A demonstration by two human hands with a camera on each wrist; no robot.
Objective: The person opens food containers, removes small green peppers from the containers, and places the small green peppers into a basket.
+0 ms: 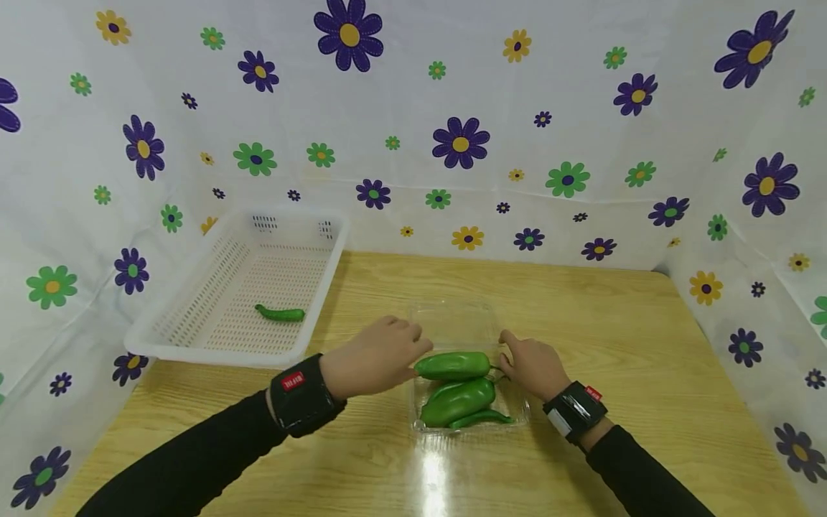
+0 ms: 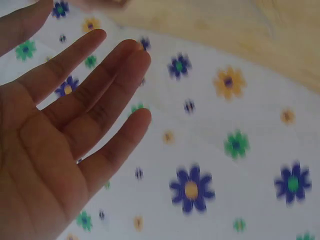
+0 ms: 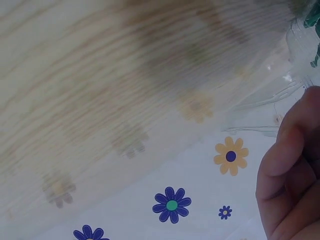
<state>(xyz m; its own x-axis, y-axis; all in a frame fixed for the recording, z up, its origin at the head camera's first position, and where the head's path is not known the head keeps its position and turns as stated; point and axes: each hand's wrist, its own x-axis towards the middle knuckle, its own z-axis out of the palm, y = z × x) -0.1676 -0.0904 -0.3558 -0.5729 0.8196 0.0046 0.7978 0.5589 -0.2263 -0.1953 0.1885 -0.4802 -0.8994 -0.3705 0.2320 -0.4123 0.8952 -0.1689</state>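
A clear plastic clamshell box lies on the table with its transparent lid folded back. Inside are a large green pepper, a thin green chili and, nearest the hinge, another large green pepper. My left hand is at the box's left side, fingertips by the upper pepper's end; its fingers are spread and loosely bent, with nothing in the palm. My right hand is at the right edge by that pepper's stem, thumb and index finger apart. Its other fingers are bent beside the clear plastic.
A white perforated basket stands at the back left, with one green chili in it. The wooden table meets flower-printed cloth at the back and both sides.
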